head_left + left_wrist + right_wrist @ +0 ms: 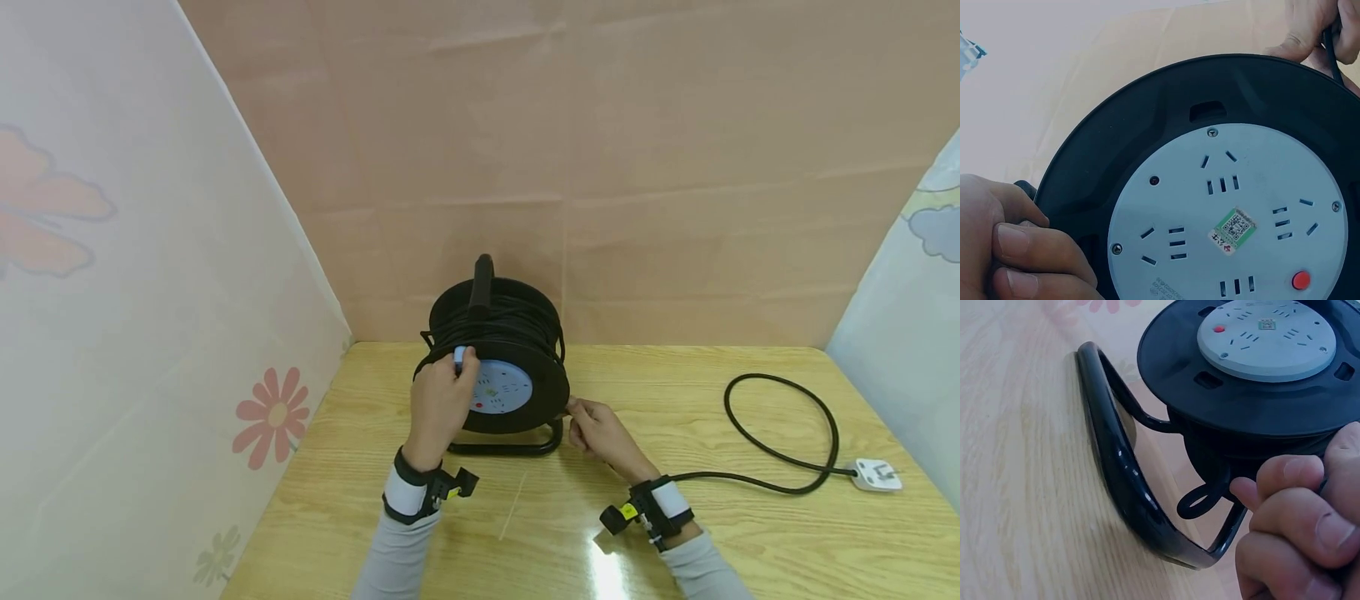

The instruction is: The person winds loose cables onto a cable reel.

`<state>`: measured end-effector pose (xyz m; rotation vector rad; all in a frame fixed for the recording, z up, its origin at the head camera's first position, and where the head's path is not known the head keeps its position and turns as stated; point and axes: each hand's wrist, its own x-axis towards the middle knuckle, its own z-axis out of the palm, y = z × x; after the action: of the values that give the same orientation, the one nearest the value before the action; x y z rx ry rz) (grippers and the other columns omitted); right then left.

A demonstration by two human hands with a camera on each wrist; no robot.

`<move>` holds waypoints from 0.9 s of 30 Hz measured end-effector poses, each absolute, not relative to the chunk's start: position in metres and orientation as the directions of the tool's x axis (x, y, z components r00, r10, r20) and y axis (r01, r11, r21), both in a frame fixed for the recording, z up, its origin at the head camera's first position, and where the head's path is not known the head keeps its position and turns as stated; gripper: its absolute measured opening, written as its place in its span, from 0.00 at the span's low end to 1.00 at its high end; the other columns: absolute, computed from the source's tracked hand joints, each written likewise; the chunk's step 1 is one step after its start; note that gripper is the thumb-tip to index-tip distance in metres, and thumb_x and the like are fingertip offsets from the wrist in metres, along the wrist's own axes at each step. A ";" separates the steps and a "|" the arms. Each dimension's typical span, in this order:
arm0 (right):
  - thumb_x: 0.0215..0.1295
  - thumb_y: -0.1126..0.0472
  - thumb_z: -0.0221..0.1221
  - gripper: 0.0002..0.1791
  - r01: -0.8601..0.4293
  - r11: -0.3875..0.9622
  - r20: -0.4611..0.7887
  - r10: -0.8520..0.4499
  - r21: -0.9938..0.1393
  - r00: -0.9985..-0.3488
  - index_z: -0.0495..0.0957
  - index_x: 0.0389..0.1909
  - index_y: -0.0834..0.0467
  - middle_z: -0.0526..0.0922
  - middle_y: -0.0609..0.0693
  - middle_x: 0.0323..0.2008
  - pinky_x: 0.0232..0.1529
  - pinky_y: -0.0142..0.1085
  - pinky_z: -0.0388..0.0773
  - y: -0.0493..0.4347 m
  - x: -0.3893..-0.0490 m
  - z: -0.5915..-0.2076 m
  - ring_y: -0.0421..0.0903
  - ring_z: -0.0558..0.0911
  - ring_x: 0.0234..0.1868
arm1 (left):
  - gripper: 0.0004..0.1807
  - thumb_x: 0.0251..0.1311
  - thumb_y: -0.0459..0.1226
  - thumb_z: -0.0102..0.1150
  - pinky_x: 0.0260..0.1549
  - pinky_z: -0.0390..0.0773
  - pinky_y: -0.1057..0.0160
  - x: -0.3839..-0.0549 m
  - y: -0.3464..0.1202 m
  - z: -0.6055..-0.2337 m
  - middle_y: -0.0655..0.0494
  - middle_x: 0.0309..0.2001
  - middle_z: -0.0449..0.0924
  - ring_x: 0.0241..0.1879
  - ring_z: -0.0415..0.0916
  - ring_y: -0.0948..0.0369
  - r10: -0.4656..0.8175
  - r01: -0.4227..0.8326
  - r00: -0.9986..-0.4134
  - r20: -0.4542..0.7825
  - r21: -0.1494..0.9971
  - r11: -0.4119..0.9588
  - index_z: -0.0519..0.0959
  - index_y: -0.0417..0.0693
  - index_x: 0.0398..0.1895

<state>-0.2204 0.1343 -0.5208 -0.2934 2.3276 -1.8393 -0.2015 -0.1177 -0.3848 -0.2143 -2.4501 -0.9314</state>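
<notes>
A black cable reel [551, 392] stands on its tubular frame, a pale blue socket panel [1235, 231] with a red button on its front. Black cable [517, 321] is wound round the drum. My left hand [442, 396] is curled at the disc's left side, round a pale blue knob [460, 356] whose top shows above the fingers. Low at the reel's right side, my right hand [603, 433] pinches the cable; a short piece of it [1331, 55] shows between the fingers in the left wrist view. In the right wrist view those fingers [1300, 519] are curled close beneath the disc rim.
From the right hand, loose cable [750, 479] runs over the wooden table [360, 517] into a loop and ends in a white plug [876, 474] at the right. A black carrying handle [482, 287] tops the reel. Covered walls [637, 167] stand behind and at both sides.
</notes>
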 end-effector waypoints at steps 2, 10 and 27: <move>0.74 0.37 0.40 0.35 -0.048 0.214 -0.009 -0.262 -0.976 -0.965 0.77 0.46 0.66 0.67 0.49 0.12 0.10 0.30 0.55 0.136 -0.220 -0.521 0.40 0.60 0.11 | 0.27 0.71 0.48 0.42 0.09 0.52 0.65 -0.202 -0.117 -0.385 0.59 0.10 0.56 0.10 0.57 0.60 -0.030 0.314 -0.861 0.507 0.578 0.753 0.62 0.49 0.11; 0.74 0.39 0.41 0.33 -0.093 0.284 0.007 -0.290 -0.954 -0.957 0.77 0.47 0.66 0.67 0.47 0.11 0.10 0.29 0.56 0.138 -0.221 -0.526 0.39 0.60 0.10 | 0.28 0.71 0.48 0.42 0.09 0.51 0.66 -0.200 -0.114 -0.383 0.59 0.10 0.55 0.09 0.56 0.60 -0.002 0.344 -0.863 0.505 0.591 0.729 0.61 0.49 0.11; 0.75 0.48 0.48 0.21 -0.154 0.397 0.036 -0.290 -0.905 -0.956 0.80 0.44 0.61 0.72 0.50 0.19 0.16 0.31 0.64 0.134 -0.222 -0.528 0.40 0.67 0.16 | 0.29 0.72 0.49 0.40 0.06 0.51 0.69 -0.200 -0.097 -0.384 0.61 0.08 0.56 0.06 0.55 0.64 0.133 0.438 -0.804 0.580 0.426 0.792 0.60 0.51 0.09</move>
<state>-0.2215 0.1337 -0.5276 -0.4027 2.5171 -1.6086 -0.2001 -0.0966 -0.3841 -0.4244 -2.4434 -0.7592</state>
